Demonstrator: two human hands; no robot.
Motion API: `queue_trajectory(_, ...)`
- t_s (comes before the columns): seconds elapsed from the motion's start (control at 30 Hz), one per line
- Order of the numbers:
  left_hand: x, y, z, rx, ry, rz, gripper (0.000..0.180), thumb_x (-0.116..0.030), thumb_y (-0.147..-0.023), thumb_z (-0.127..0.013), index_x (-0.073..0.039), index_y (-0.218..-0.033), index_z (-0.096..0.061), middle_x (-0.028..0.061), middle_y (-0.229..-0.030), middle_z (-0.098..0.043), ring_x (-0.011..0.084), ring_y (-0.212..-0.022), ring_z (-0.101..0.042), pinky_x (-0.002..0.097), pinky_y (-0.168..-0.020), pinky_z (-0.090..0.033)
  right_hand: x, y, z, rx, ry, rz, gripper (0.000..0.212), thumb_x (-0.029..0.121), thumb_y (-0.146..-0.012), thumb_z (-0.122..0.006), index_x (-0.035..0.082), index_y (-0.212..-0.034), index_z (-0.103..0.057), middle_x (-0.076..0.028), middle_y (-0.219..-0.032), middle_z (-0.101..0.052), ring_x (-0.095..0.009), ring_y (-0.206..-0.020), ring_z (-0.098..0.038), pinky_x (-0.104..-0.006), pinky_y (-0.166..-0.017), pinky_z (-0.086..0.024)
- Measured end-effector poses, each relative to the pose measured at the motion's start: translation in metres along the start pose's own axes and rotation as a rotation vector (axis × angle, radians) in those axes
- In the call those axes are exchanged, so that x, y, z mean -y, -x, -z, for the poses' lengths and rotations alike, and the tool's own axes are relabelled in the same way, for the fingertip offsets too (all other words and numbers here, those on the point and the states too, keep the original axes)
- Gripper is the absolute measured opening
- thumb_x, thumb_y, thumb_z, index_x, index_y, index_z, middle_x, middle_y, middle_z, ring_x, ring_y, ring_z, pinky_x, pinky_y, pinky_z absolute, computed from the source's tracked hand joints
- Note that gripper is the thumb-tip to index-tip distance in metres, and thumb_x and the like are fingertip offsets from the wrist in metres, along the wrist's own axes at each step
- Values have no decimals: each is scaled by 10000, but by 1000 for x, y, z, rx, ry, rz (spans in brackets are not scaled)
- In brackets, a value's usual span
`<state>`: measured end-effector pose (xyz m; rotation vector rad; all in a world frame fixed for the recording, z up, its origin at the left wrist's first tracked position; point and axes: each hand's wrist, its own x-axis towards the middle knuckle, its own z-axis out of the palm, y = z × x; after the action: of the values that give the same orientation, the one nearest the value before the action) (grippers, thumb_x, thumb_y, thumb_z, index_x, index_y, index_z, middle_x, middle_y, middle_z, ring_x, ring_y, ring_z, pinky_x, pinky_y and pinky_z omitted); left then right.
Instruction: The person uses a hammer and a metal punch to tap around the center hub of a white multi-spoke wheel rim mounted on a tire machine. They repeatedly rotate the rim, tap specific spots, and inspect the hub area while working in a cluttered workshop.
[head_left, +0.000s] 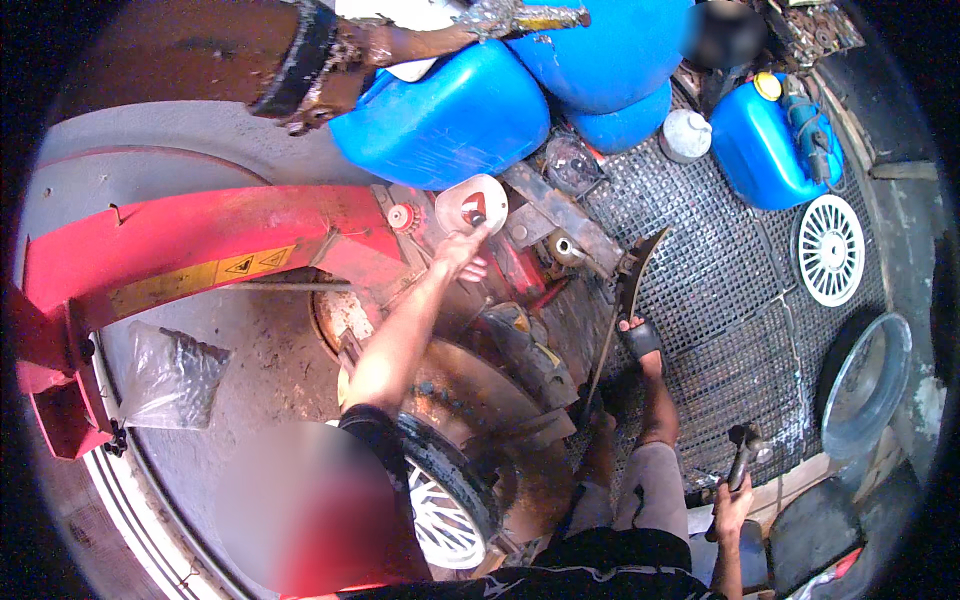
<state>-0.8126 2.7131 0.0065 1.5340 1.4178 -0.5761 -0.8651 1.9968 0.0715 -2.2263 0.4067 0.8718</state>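
4 o'clock: right hand (735,505) curled closed around hammer (741,460) | left hand: can't tell | 3 o'clock: round, spoked hubcap (833,250) on gridded mat (690,230) | 2 o'clock: smooth blue plastic jerrycan (750,150)

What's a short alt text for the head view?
The wearer's right hand holds a hammer-like tool near black grid matting; another person's hand is at a white container beside a red machine, with blue containers nearby.
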Motion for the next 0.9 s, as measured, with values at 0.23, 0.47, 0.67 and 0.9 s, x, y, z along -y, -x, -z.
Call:
queue_trajectory(0.23, 23, -46, 14, -340, -725, -257, 315, -285, -909, -557, -21, -1071, -614, 195, -952, -697, 304, -926, -699, 419, -749, -588, 32, 13, 18, -3, 74, -45, 388, 136, -773, -632, -38, -1104, -530, -108, -690, -558, -186, -577, -507, -390, -547, -443)
queue_trajectory(0.47, -1, 23, 51, -584, -1208, -524, 180, -80, -862, -526, -15, -984, -641, 210, -912, -691, 326, -929, -683, 401, -792, -555, 1, -20, 19, -64, 80, 15, 275, 85, -787, -580, -30, -1031, -530, -76, -677, -517, -154, -511, -483, -368, -483, -414)
queue_trajectory(0.67, 6, 32, 54, -612, -1055, -419, 213, -122, -885, -501, 12, -986, -632, 231, -944, -682, 348, -884, -692, 412, -775, -565, 20, -19, 25, -65, 177, 136, 398, 131, -791, -663, -66, -1106, -520, -98, -674, -544, -203, -588, -502, -390, -579, -449)
queue_trajectory(0.9, -6, 75, 48, -648, -879, -322, 333, -190, -936, -425, -14, -976, -705, 241, -993, -689, 351, -953, -688, 435, -816, -556, -14, -46, 30, -50, 189, 191, 460, 165, -771, -669, -62, -1140, -513, -155, -733, -587, -342, -634, -551, -425, -643, -467)
